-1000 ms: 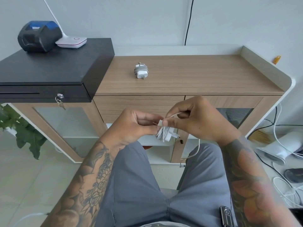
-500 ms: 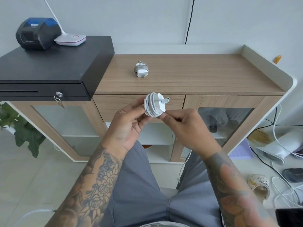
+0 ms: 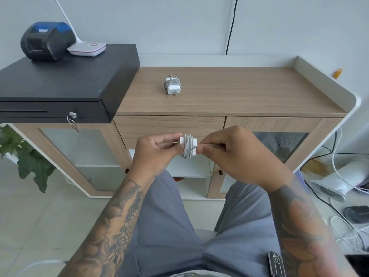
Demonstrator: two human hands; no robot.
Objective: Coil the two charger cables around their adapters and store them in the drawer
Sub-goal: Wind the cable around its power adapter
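Held second adapter (image 3: 187,145) mid-frame in closed left grip (image 3: 157,150), right grip (image 3: 229,154) pinching cable tail (image 3: 194,150); best tucked snugly under last wrap, kept taut.

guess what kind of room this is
Probably a small shop counter or home office. A black cash drawer with a key in its lock sits on a wooden cabinet, a receipt printer on top of it, and loose cables lie on the tiled floor.
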